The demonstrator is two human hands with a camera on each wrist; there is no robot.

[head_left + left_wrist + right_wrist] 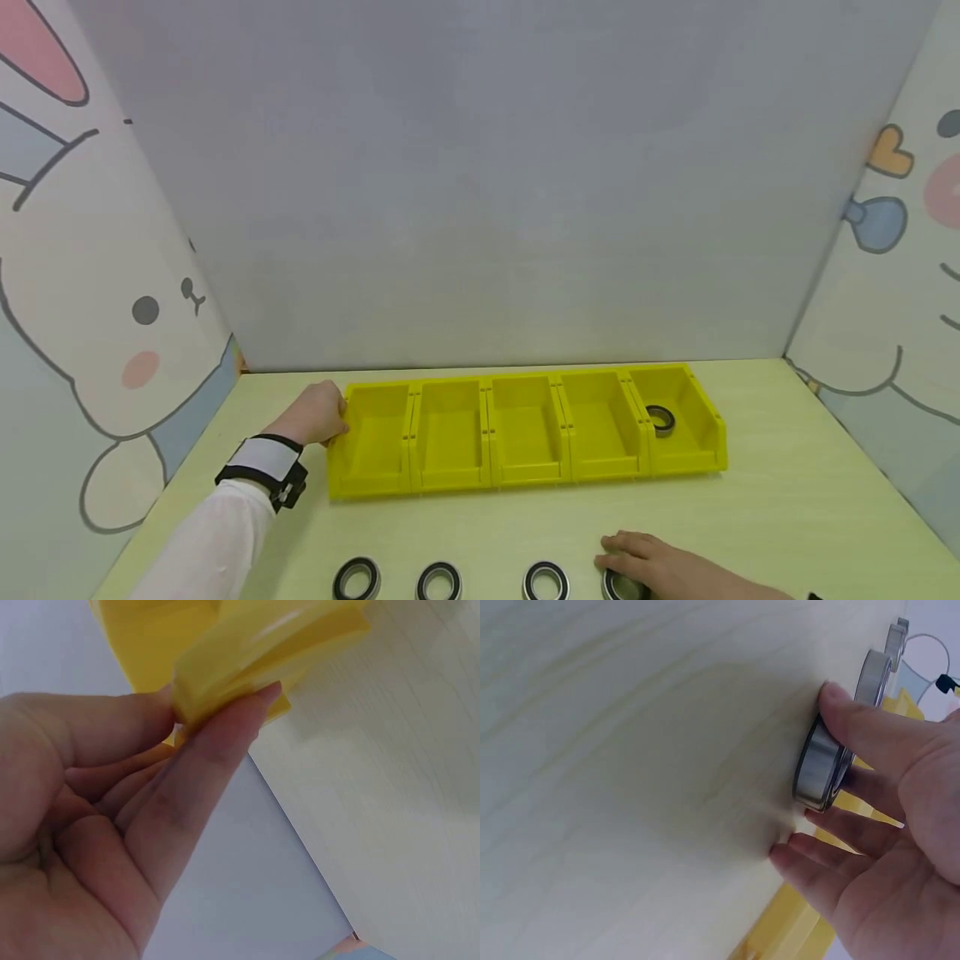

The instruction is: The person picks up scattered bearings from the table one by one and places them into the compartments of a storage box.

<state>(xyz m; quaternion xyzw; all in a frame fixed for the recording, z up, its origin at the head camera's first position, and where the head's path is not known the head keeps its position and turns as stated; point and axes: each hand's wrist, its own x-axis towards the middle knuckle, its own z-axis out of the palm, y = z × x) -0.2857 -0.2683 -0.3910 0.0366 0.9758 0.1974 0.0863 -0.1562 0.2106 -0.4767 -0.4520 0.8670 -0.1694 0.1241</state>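
A row of several joined yellow bins (pixel 450 480) stands toward the back of the table. My left hand (pixel 318 412) grips the outer wall of the leftmost bin, its thumb and fingers pinching the yellow plastic (pixel 225 667) in the left wrist view. Near the table's front, my right hand (pixel 667 568) holds a ball bearing (pixel 819 769) with the thumb on one side and fingers on the other. That bearing stays on or close to the tabletop and is partly covered by the hand. Inside the rightmost bin, another bearing (pixel 661 408) leans against the left wall.
Three more bearings lie along the front edge: one at left (pixel 340 579), a second bearing (pixel 422 583) beside it, and a third bearing (pixel 529 583) closer to my right hand. A grey back wall (pixel 510 208) and cartoon-printed side panels (pixel 90 333) enclose the table.
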